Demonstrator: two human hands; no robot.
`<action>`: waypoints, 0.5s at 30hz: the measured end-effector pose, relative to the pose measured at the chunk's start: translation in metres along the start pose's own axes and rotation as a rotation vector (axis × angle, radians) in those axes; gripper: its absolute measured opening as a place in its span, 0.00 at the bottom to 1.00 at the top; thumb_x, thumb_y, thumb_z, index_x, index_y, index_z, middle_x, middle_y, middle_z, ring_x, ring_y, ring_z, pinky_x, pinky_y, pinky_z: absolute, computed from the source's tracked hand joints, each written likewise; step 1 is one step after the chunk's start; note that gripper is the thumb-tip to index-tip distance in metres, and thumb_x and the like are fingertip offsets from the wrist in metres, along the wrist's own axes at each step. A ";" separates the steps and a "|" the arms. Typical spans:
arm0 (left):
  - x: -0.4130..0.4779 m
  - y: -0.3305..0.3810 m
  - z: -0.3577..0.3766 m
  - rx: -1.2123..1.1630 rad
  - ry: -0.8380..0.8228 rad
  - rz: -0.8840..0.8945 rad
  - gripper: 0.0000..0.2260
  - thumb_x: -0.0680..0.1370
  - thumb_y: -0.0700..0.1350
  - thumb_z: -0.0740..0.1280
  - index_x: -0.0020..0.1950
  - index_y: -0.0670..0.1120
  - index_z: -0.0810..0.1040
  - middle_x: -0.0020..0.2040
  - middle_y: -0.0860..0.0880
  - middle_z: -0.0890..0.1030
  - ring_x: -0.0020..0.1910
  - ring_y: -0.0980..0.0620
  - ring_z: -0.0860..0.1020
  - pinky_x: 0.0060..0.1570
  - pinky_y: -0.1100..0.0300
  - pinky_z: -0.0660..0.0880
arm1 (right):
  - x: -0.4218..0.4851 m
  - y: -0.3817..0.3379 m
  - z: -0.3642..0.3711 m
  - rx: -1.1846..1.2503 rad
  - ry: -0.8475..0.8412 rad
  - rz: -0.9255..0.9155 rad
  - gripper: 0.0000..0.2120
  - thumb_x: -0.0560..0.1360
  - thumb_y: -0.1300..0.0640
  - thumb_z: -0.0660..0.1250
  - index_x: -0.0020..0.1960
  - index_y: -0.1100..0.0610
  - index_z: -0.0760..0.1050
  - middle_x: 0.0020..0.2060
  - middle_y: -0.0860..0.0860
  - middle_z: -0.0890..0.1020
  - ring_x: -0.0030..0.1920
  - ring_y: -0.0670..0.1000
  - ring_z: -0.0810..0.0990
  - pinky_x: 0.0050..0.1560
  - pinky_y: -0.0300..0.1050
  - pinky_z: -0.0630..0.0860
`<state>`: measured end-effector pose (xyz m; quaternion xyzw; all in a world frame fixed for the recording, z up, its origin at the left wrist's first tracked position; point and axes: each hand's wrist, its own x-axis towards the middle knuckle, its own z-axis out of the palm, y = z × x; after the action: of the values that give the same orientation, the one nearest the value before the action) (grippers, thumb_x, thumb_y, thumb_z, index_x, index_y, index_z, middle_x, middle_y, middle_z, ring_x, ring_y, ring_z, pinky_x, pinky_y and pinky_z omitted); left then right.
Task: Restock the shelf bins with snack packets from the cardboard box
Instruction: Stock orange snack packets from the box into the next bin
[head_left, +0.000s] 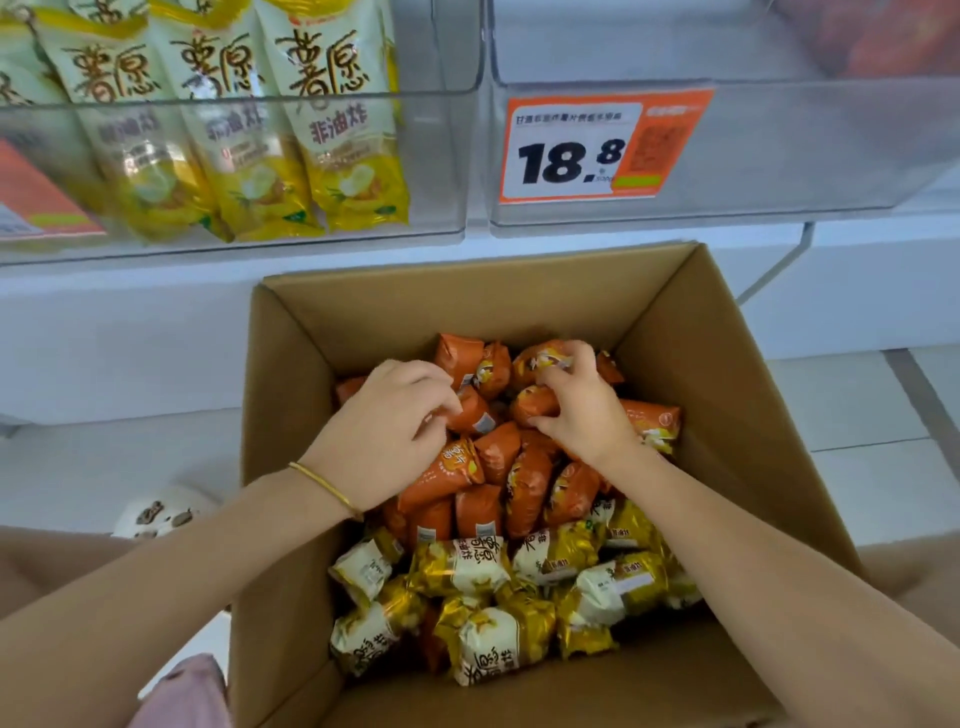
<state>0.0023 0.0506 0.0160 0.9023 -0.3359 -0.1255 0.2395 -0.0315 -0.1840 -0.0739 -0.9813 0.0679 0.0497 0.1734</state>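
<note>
Between curled fingers, orange packets (in box)

Cardboard box open-topped, below shelf. Orange packets heaped in far half, yellow-white packets in near half. My left hand and right hand each grip orange ones. Clear left bin holds tall yellow bags upright; right bin just beside.

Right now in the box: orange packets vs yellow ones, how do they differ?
The orange packets fill the far half of the cardboard box; the yellow packets fill the near half. The left hand and right hand each grip orange packets; yellow packets lie untouched. Both kinds lie loose, piled.
</note>
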 end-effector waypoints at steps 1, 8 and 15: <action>0.000 0.004 0.002 -0.098 -0.044 -0.088 0.10 0.78 0.40 0.62 0.54 0.48 0.80 0.60 0.53 0.75 0.58 0.57 0.71 0.54 0.71 0.65 | -0.007 -0.002 -0.004 0.018 0.036 0.008 0.18 0.71 0.51 0.74 0.56 0.58 0.76 0.71 0.57 0.58 0.52 0.59 0.79 0.51 0.47 0.79; 0.011 0.048 0.004 -1.459 -0.228 -0.984 0.23 0.78 0.55 0.64 0.70 0.47 0.65 0.61 0.34 0.72 0.52 0.37 0.80 0.49 0.45 0.78 | -0.061 -0.044 -0.045 0.258 0.295 -0.019 0.17 0.69 0.52 0.76 0.54 0.57 0.77 0.68 0.56 0.63 0.59 0.56 0.75 0.55 0.42 0.77; 0.017 0.059 -0.005 -1.864 -0.183 -0.809 0.30 0.71 0.67 0.63 0.63 0.46 0.74 0.55 0.42 0.82 0.54 0.42 0.81 0.50 0.44 0.78 | -0.087 -0.079 -0.066 0.351 0.418 -0.208 0.17 0.68 0.55 0.77 0.52 0.57 0.75 0.66 0.57 0.62 0.63 0.58 0.71 0.56 0.30 0.69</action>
<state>-0.0154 0.0024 0.0490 0.3894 0.2087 -0.4770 0.7598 -0.1007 -0.1236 0.0242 -0.9270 0.0086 -0.1840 0.3268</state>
